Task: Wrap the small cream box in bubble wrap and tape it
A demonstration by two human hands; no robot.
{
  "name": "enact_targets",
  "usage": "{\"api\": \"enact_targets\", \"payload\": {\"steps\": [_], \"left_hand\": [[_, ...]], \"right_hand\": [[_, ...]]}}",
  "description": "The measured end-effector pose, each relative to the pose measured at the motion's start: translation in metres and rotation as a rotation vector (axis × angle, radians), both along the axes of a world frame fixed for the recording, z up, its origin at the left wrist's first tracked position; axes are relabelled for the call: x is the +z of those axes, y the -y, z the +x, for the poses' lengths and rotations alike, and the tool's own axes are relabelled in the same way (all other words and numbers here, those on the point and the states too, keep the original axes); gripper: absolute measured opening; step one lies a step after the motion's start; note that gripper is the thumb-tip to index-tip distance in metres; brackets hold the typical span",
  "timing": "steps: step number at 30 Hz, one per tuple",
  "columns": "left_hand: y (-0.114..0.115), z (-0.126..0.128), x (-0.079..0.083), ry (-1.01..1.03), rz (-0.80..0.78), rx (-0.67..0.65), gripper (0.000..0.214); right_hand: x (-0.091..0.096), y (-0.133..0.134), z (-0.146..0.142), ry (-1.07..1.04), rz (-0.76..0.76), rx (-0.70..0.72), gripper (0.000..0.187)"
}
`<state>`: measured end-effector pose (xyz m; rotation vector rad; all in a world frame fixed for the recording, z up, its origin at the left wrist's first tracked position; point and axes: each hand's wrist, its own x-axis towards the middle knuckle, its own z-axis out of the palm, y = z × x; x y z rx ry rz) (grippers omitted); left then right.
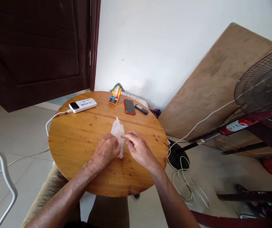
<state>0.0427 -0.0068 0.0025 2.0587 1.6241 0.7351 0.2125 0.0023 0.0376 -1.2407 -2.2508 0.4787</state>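
A whitish, translucent piece of what looks like bubble wrap (118, 129) is folded into a narrow packet on the round wooden table, its pointed end toward the wall. My left hand (106, 146) has its fingers curled over the packet's left side and hides part of it. On the other side, my right hand (139, 148) reaches in with index finger stretched out and thumb apart. That index fingertip is at the packet's right edge; whether it presses on it I cannot tell. Anything inside the wrap cannot be made out.
On the table (79, 148) stand a white power bank (85, 105) with a cable, an orange-and-blue tape dispenser (115, 95), a red-edged phone (129, 106) and a dark remote-like device (141, 109). A standing fan (264, 82) and a leaning board (211, 79) are to the right.
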Motion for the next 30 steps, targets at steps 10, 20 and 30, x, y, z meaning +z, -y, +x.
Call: {"api": "enact_targets", "payload": {"steps": [10, 20, 30], "left_hand": [[-0.004, -0.001, 0.003, -0.068, -0.072, -0.072, 0.033], [-0.013, -0.008, 0.020, -0.121, -0.156, -0.245, 0.021], [0.004, 0.000, 0.002, -0.090, -0.056, -0.061, 0.055]], "right_hand": [[0.024, -0.027, -0.013, 0.660, 0.091, 0.096, 0.024], [0.024, -0.042, -0.009, 0.612, 0.133, -0.042, 0.031], [-0.015, -0.055, -0.004, 0.113, 0.236, -0.175, 0.023]]}}
